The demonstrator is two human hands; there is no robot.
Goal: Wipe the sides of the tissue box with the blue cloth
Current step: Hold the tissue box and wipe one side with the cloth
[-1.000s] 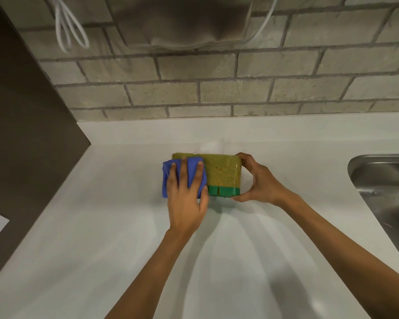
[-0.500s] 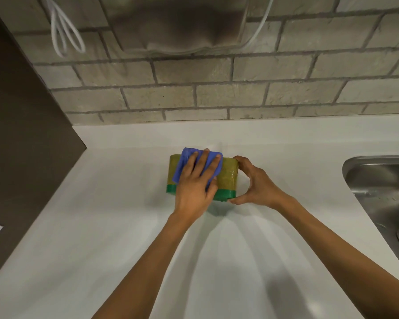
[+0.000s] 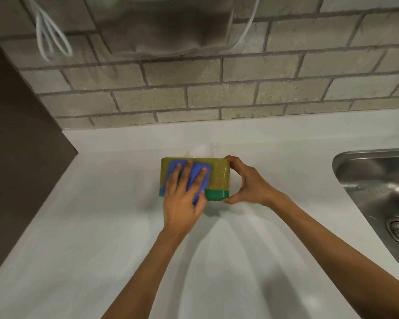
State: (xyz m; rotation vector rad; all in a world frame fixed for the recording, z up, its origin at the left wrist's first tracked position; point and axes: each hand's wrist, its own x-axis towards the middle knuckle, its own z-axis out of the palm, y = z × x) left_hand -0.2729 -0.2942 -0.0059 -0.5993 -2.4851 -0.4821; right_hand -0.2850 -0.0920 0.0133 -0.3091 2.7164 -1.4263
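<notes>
An olive-yellow tissue box (image 3: pixel 218 174) with a green band along its bottom stands on the white counter (image 3: pixel 101 226). A white tissue (image 3: pixel 202 149) pokes up behind its top. My left hand (image 3: pixel 182 199) lies flat on the near side of the box, fingers spread, pressing the blue cloth (image 3: pixel 194 176) against its left and middle part. My right hand (image 3: pixel 247 180) clamps the box's right end between thumb and fingers.
A steel sink (image 3: pixel 378 192) with a drain sits at the right edge. A brick wall (image 3: pixel 240 95) backs the counter, with a grey cloth (image 3: pixel 161 26) and white cords (image 3: pixel 51 35) hanging on it. A dark panel (image 3: pixel 16 146) borders the left.
My left hand slid the blue cloth from the box's left end rightward across the near side, then back a little leftward and down. My right hand kept its hold on the right end.
</notes>
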